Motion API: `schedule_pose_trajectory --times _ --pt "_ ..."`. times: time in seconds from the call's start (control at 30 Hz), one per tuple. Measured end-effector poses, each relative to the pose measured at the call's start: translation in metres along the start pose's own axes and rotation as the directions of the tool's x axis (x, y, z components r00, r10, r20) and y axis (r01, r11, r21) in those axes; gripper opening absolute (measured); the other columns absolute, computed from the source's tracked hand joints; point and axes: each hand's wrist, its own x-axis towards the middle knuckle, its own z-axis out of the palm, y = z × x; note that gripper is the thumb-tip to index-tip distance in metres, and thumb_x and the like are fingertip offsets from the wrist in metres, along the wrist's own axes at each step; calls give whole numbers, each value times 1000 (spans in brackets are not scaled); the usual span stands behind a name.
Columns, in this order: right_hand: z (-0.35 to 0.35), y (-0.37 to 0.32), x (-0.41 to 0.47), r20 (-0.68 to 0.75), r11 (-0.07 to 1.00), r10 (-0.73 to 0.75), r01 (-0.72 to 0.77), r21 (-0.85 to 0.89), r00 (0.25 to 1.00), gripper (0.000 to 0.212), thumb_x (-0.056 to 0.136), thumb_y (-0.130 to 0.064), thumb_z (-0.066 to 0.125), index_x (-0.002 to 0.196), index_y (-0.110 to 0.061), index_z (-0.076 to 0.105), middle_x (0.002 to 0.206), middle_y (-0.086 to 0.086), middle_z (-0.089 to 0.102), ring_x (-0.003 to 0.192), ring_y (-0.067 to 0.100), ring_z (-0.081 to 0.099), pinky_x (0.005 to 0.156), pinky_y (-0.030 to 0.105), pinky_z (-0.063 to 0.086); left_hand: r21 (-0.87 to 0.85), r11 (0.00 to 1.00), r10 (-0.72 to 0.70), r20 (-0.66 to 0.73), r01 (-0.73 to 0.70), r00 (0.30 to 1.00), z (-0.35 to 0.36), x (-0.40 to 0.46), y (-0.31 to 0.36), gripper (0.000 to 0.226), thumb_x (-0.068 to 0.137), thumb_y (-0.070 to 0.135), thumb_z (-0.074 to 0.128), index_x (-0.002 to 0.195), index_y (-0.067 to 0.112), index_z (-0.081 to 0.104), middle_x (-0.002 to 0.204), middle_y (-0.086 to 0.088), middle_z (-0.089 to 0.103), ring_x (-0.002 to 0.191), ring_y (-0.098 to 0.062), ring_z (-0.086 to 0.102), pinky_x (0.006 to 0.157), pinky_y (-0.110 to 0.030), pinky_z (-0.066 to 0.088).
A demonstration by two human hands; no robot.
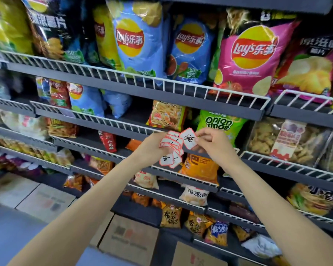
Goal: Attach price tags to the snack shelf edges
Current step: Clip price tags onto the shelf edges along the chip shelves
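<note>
Fanning price tags (170, 148), left hand (150, 145) hides their lower edges; right hand (212, 144) pinches one tag (188, 140).

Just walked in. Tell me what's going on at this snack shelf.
A person stands at the snack shelves sorting price tags. The left hand holds a fanned stack of red-bordered tags, while the right hand pinches a single tag off the top. No tag is on the shelf edge yet, and the hands hover before the onion rings bag.
</note>
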Motion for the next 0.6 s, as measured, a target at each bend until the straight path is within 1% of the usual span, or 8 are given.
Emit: schedule_pose_trajectory --times 0.07,0.13,0.27,0.3,0.37,0.4,0.53,0.6 --pt "3 7 5 3 999 27 -27 -29 1000 12 90 0 53 89 -8 62 76 7 68 51 1 63 48 12 47 31 999 8 31 -9 999 3 9 0 8 88 8 59 91 16 59 89 2 67 86 -17 61 76 -28 46" --pt "5 13 11 -4 998 47 -48 -48 999 12 90 1 53 94 -4 63 75 7 68 49 -2 62 46 12 47 84 996 14 62 -20 998 6 19 -3 8 89 11 58 84 15 53 82 2 61 80 -17 56 70 -28 41" --pt "8 22 24 -71 993 67 -73 -91 995 18 89 2 51 86 -13 61 74 9 69 49 -2 61 47 15 47 141 990 -13 70 3 997 8 43 -12 6 89 11 57 92 6 58 92 -6 64 84 -19 56 72 -27 38" --pt "8 25 26 -100 990 73 -84 -114 992 18 90 1 50 86 -13 60 75 9 69 48 -3 61 49 18 48 153 988 -21 64 11 998 7 47 -14 3 88 10 58 90 7 57 91 -5 62 84 -19 55 71 -27 37" --pt "11 32 29 -158 980 90 -116 -161 983 17 90 1 47 87 -10 59 80 11 69 49 -2 61 55 32 51 166 985 -49 57 39 997 6 55 -22 2 88 10 58 88 10 56 90 -5 61 85 -21 55 72 -28 38" --pt "12 36 31 -187 974 92 -127 -187 978 16 90 1 47 88 -9 59 82 13 70 52 0 62 57 34 51 165 985 -65 58 55 996 6 59 -27 2 88 10 58 90 10 57 92 -7 63 87 -22 57 73 -28 39" --pt "15 46 38 -270 938 58 -145 -315 961 15 92 -2 48 96 -6 62 87 14 71 69 15 64 53 21 44 177 983 -59 98 41 993 5 67 -41 13 88 11 58 101 8 59 103 -12 65 86 -20 56 72 -27 40" --pt "18 49 41 -281 927 34 -135 -350 959 17 92 -2 48 100 -5 62 88 14 70 76 20 65 62 28 49 190 982 -9 159 -22 987 8 68 -40 18 89 10 57 106 6 58 98 -12 64 82 -21 55 67 -25 38"
